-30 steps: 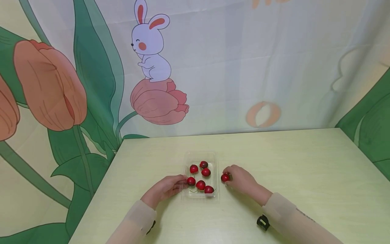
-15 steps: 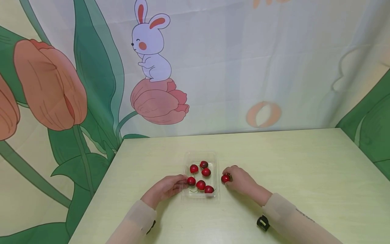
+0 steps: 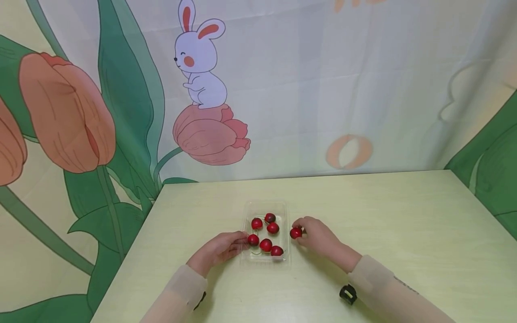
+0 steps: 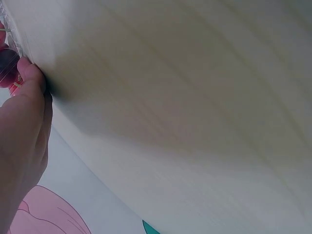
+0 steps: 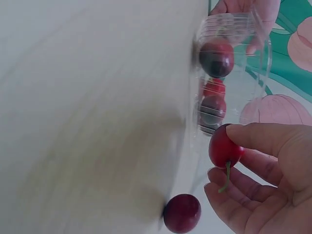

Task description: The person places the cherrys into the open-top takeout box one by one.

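Observation:
My right hand (image 3: 321, 236) pinches a red cherry (image 5: 225, 147) between thumb and fingers, just right of a clear plastic box (image 3: 264, 207). A short green stem hangs from this cherry in the right wrist view. Several red cherries (image 3: 273, 228), some with stems, lie apart inside the box. At the box's left wall, my left hand (image 3: 222, 249) holds the edge, its thumb by the rim in the left wrist view. Another dark cherry (image 5: 182, 213) sits on the table below my right hand; in the head view that hand hides it.
The pale wooden table (image 3: 387, 215) extends well to both sides of the box. Behind it hangs a cloth backdrop (image 3: 274, 89) printed with tulips and a rabbit. A black wrist device (image 3: 348, 294) shows by the right sleeve.
My right hand, with the pinched cherry, has shifted slightly left and away from me, closer to the box wall. My left hand and the box have stayed in place.

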Tool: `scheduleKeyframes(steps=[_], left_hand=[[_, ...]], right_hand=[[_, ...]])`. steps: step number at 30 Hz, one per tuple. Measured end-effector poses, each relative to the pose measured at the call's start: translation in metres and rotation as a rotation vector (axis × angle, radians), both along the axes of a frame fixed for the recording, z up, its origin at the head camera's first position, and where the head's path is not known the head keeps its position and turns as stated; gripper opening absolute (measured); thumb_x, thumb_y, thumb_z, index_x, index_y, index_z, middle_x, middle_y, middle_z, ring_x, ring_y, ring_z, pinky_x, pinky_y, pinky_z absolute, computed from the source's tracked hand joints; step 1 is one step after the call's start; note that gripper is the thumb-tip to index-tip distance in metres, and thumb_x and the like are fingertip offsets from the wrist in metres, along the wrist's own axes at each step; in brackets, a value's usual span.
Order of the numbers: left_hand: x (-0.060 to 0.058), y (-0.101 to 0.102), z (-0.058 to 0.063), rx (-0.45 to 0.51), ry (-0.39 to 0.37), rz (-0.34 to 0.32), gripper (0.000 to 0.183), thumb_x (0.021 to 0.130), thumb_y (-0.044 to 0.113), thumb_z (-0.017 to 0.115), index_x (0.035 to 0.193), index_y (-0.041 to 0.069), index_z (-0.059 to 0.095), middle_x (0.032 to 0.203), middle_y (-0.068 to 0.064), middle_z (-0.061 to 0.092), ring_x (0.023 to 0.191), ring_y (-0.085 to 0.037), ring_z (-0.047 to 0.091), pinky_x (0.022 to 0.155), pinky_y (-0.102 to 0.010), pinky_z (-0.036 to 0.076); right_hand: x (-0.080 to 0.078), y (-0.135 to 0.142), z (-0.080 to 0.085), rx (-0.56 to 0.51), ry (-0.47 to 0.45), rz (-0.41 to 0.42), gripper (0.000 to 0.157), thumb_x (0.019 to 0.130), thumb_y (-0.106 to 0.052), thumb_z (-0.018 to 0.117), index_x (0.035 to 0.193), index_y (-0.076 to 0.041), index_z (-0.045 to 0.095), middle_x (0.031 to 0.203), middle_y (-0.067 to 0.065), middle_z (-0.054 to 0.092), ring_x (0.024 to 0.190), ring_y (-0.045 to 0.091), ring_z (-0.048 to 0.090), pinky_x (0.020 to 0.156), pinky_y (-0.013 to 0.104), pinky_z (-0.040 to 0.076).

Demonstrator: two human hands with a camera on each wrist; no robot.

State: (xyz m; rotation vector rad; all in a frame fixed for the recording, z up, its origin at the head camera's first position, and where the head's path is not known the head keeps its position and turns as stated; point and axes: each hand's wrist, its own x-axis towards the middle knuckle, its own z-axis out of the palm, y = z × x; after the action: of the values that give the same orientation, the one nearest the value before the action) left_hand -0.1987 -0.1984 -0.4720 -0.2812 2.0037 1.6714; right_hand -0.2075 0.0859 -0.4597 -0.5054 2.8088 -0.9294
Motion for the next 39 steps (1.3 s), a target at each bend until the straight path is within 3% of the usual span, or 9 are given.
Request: scheduleKeyframes(steps=[2,9,14,23,26,39], left_hand=[[-0.001,0.001,-0.001,-0.009,-0.003,0.022,0.037,0.106,0.027,0.053,0.127,0.000,0.066,0.127,-0.014,0.070,0.113,-0.018,0.068,0.111,-0.036,0.049],[-0.001,0.003,0.000,-0.017,-0.005,0.050,0.035,0.107,0.025,0.052,0.126,0.000,0.066,0.124,-0.012,0.071,0.107,-0.016,0.068,0.106,-0.033,0.050],[0.000,0.002,0.001,-0.013,0.000,0.040,0.036,0.106,0.026,0.053,0.127,-0.001,0.065,0.126,-0.014,0.070,0.108,-0.016,0.069,0.112,-0.039,0.048],[0.000,0.002,0.000,-0.018,-0.010,0.039,0.038,0.106,0.026,0.053,0.130,-0.001,0.064,0.128,-0.015,0.070,0.108,-0.016,0.069,0.110,-0.036,0.050],[-0.001,0.002,-0.001,-0.017,-0.010,0.036,0.037,0.106,0.026,0.052,0.128,-0.001,0.065,0.125,-0.013,0.071,0.105,-0.014,0.068,0.106,-0.033,0.051],[0.000,0.002,-0.003,-0.016,-0.003,0.042,0.037,0.106,0.026,0.053,0.129,-0.001,0.065,0.128,-0.014,0.070,0.109,-0.016,0.068,0.109,-0.035,0.050]], right_hand=[[0.000,0.000,0.003,-0.001,0.005,-0.002,0.030,0.085,-0.003,0.076,0.114,0.001,0.071,0.105,0.011,0.070,0.094,0.023,0.064,0.086,0.041,0.056],[0.000,0.000,0.011,0.005,0.056,0.008,0.028,0.086,-0.003,0.075,0.113,0.000,0.072,0.108,0.013,0.071,0.094,0.025,0.065,0.085,0.040,0.057],[0.000,0.001,0.012,0.001,0.053,0.013,0.027,0.086,-0.002,0.075,0.113,0.000,0.072,0.106,0.012,0.071,0.087,0.021,0.061,0.079,0.036,0.055],[0.002,0.004,0.018,0.005,0.073,-0.001,0.026,0.088,-0.004,0.075,0.113,0.000,0.072,0.104,0.012,0.071,0.084,0.019,0.060,0.078,0.035,0.055],[0.001,0.004,0.021,-0.007,0.094,-0.004,0.025,0.089,-0.005,0.075,0.113,-0.001,0.072,0.106,0.013,0.071,0.087,0.021,0.062,0.080,0.037,0.056],[0.004,-0.005,0.026,-0.044,0.165,0.028,0.026,0.091,-0.007,0.074,0.116,0.001,0.070,0.116,0.017,0.072,0.101,0.031,0.069,0.091,0.045,0.058]])
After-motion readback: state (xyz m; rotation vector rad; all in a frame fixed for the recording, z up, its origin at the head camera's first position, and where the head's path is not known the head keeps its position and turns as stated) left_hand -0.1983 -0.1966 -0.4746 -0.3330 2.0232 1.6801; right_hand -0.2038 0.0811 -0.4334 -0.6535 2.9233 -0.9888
